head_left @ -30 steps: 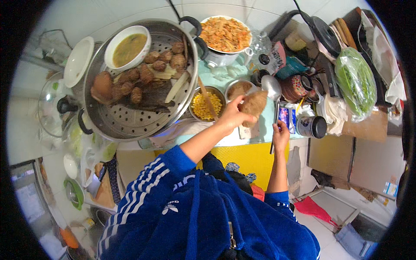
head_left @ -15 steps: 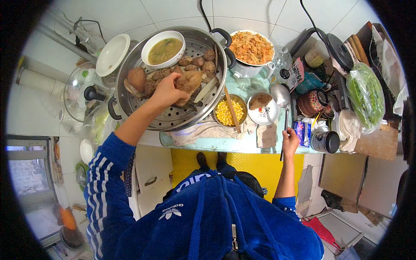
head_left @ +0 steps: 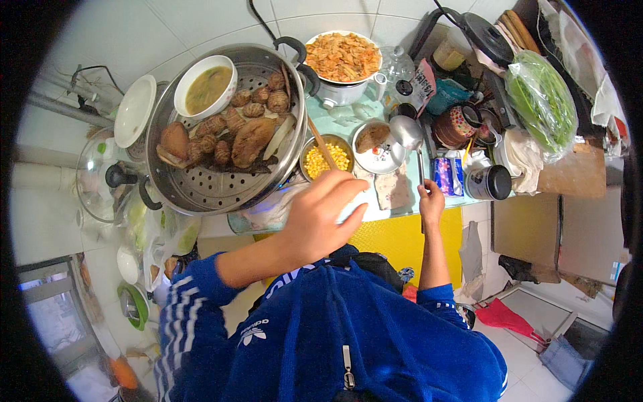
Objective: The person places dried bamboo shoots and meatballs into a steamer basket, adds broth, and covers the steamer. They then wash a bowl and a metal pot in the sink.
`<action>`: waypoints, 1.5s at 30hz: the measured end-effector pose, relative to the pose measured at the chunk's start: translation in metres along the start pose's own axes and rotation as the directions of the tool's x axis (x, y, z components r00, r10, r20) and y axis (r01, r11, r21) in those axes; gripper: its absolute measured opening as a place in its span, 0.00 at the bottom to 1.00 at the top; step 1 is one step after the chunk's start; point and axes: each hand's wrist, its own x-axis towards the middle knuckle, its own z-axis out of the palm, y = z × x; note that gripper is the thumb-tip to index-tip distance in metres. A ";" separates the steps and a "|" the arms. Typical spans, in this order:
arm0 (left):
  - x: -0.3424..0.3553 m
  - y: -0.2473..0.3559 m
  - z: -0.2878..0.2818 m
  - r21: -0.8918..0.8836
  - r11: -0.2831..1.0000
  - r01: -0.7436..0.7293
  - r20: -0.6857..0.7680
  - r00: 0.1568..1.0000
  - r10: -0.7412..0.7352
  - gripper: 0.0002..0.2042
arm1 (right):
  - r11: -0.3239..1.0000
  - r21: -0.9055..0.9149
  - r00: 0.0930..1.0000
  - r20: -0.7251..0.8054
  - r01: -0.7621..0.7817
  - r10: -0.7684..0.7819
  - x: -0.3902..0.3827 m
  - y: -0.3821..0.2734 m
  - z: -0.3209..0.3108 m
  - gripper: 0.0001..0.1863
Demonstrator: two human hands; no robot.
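My left hand (head_left: 327, 218) is in the air over the table's front edge, thumb and fingers apart, with nothing visible between them. Just beyond it stands a metal bowl of yellow corn kernels (head_left: 320, 161), with chopsticks (head_left: 324, 143) lying across it. My right hand (head_left: 432, 202) grips the handle of a metal ladle (head_left: 406, 132), whose bowl rests beside a small white dish (head_left: 387, 163) holding a brown piece. On the left, a large steamer tray (head_left: 191, 181) carries a large brown piece (head_left: 253, 142), several taro-like ringed tubers (head_left: 253, 110) and a white bowl of soup (head_left: 234, 87).
A pot heaped with orange-brown dried pieces (head_left: 343, 57) is at the back. To the right are a patterned jar (head_left: 452, 127), a black-lidded jar (head_left: 492, 182) and bagged green vegetables (head_left: 541, 97). A glass lid (head_left: 90, 177) leans at left.
My left hand has let go of the large brown piece, leaving it in the steamer, and moved right and toward me. My right hand still holds the ladle. The whole view has shifted.
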 end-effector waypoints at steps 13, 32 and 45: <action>0.096 -0.200 0.211 0.425 0.781 0.458 0.148 0.816 -0.559 0.25 | 0.991 -0.119 0.997 0.044 -0.065 0.070 0.017 0.030 0.014 0.12; 0.146 -0.257 0.239 0.461 0.604 0.650 0.100 0.639 -0.763 0.30 | 0.990 -0.100 0.992 0.069 -0.102 0.109 0.047 0.055 0.016 0.12; 0.157 -0.265 0.240 0.410 0.638 0.652 -0.103 0.728 -0.677 0.25 | 0.982 -0.180 0.995 0.085 0.061 -0.046 0.079 0.045 0.033 0.11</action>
